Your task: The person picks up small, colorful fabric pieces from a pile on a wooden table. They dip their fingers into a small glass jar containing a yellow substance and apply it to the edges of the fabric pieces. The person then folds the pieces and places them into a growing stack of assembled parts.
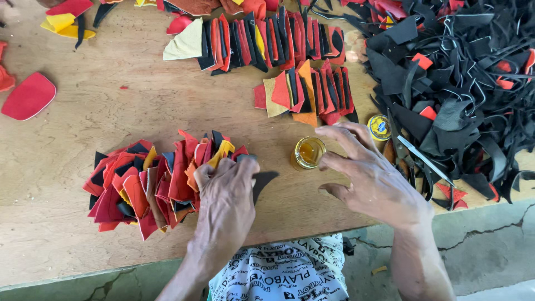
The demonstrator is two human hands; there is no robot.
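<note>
My left hand (225, 198) presses flat on the right end of an overlapped row of red, black and yellow cut pieces (147, 187) on a wooden board (83, 128). A black piece (262, 181) pokes out from under its fingers. My right hand (370, 175) hovers with fingers spread, just right of a small open jar of amber glue (307, 152), holding nothing that I can see.
Two more overlapped rows of cut pieces (262, 42) (309, 92) lie farther back. A big heap of black scraps (462, 83) fills the right side, with scissors (415, 159) and a yellow jar lid (380, 127) at its edge. A red oval piece (28, 96) lies far left.
</note>
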